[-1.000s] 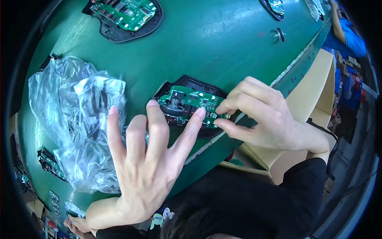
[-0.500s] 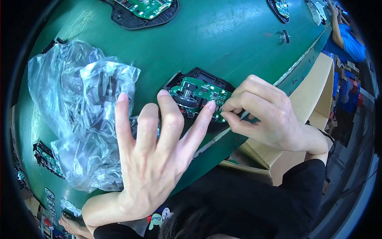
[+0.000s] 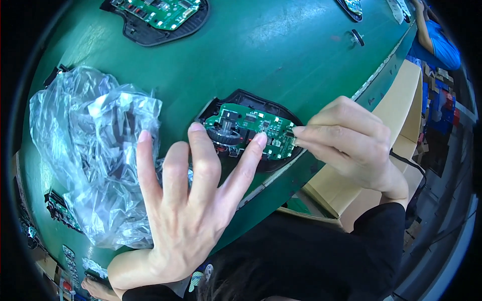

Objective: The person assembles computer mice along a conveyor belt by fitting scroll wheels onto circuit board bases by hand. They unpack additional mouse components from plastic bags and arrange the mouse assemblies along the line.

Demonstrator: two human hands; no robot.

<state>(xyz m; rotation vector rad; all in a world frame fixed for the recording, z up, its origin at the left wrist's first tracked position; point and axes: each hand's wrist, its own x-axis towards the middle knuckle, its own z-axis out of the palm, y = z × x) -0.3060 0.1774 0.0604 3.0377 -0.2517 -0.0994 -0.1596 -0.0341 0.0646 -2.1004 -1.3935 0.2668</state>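
i see a green table (image 3: 281,55) filling most of the view, and on its left a crumpled clear plastic bag (image 3: 95,155). my left hand (image 3: 188,215) lies spread flat with fingers wide, holding nothing — its index tip touches the green circuit board (image 3: 251,128), which sits in a black mouse shell (image 3: 251,125) near the table's front edge, just right of the bag. my right hand (image 3: 349,143) is pinched shut at the board's right end; what sits between thumb and forefinger i cannot tell. a second black shell with a board (image 3: 155,17) lies at the far edge — well apart.
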